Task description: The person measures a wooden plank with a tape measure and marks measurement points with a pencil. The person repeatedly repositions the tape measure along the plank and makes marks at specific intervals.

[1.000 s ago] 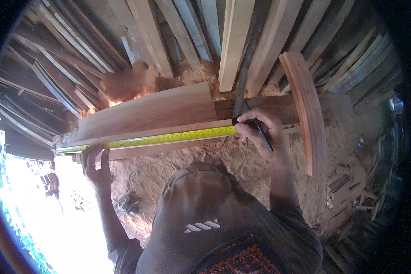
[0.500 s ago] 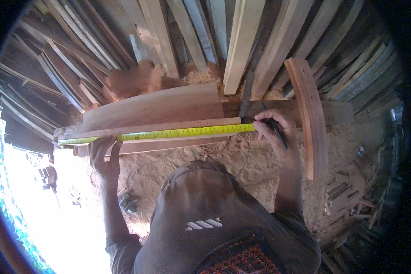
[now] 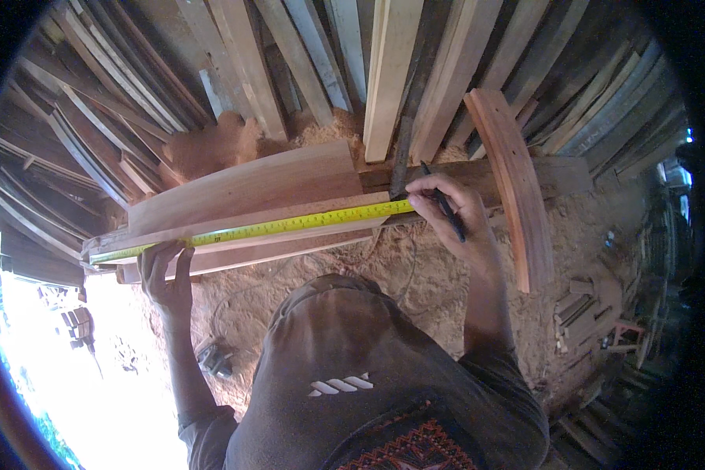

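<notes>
A yellow tape measure blade (image 3: pixel 290 225) is stretched along a narrow wooden board (image 3: pixel 321 211). Near the blade's left part, my left hand (image 3: pixel 166 274) has its fingers and thumb pressed on the tape and the board's edge. At the other end, my right hand (image 3: pixel 454 210) pinches the blade just past the board's right end. A black pen-like marker (image 3: pixel 451 215) is tucked between the fingers of that same hand. Behind the narrow board lies a wider brown board (image 3: pixel 251 186), and another piece of wood (image 3: pixel 290 252) shows under the near side.
A curved reddish wooden piece (image 3: pixel 513 188) lies across the beam (image 3: pixel 564 174) right of my right hand. Long timbers (image 3: pixel 392 78) stand along the far side, with sawdust (image 3: pixel 219 153) at their feet. Sawdust covers the ground, where a dark tool (image 3: pixel 214 360) and wood offcuts (image 3: pixel 580 313) lie.
The view has shifted slightly, so the boards and tape appear lower left. Both hands keep their hold on the tape, and the marker stays in my right hand.
</notes>
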`<move>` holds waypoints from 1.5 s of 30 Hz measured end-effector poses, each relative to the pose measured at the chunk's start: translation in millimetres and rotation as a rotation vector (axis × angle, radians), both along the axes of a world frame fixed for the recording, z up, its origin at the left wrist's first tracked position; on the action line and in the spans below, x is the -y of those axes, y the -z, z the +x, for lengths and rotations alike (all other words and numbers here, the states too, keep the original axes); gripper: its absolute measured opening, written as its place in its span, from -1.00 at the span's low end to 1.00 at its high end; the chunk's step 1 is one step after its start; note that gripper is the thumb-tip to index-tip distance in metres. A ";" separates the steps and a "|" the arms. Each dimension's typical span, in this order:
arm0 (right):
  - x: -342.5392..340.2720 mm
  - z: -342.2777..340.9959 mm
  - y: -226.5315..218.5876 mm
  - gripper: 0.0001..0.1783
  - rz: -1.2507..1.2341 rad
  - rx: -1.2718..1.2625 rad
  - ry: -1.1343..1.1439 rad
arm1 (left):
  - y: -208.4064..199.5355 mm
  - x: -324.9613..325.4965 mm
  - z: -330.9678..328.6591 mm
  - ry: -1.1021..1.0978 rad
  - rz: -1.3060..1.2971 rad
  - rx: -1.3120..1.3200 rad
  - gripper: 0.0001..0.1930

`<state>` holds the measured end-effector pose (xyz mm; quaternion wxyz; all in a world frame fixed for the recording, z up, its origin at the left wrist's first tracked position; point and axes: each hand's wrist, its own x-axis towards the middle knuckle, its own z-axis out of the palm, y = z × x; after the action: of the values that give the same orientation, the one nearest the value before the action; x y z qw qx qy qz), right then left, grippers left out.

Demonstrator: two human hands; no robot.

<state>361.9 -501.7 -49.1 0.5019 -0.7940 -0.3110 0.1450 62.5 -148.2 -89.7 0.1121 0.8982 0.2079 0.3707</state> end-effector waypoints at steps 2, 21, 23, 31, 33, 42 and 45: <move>-2.7 0.8 0.4 -0.78 0.006 0.041 -0.028 | -0.3 2.2 0.2 -0.012 -0.012 -0.001 -0.81; -11.0 13.0 8.6 -0.85 0.071 -0.207 -0.184 | 0.5 9.1 0.7 -0.103 -0.067 0.003 -0.82; -10.9 12.6 9.2 -0.84 0.085 -0.229 -0.176 | 1.1 9.2 0.6 -0.100 -0.069 0.014 -0.82; -9.8 11.7 9.4 -0.84 0.073 -0.258 -0.156 | 0.4 8.9 0.6 -0.110 -0.057 -0.007 -0.82; -9.2 11.2 8.7 -0.84 0.067 -0.226 -0.147 | 0.9 8.4 1.6 -0.086 -0.068 0.010 -0.82; -11.6 10.6 5.0 -0.84 0.062 -0.167 -0.152 | -2.3 9.0 4.2 -0.066 -0.023 0.029 -0.81; -11.7 10.0 5.4 -0.84 0.055 -0.129 -0.150 | -3.9 9.5 5.6 -0.069 -0.023 0.020 -0.81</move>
<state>371.8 -490.0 -54.5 0.5302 -0.7434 -0.3403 0.2246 68.1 -157.7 -85.9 0.1117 0.8854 0.2416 0.3811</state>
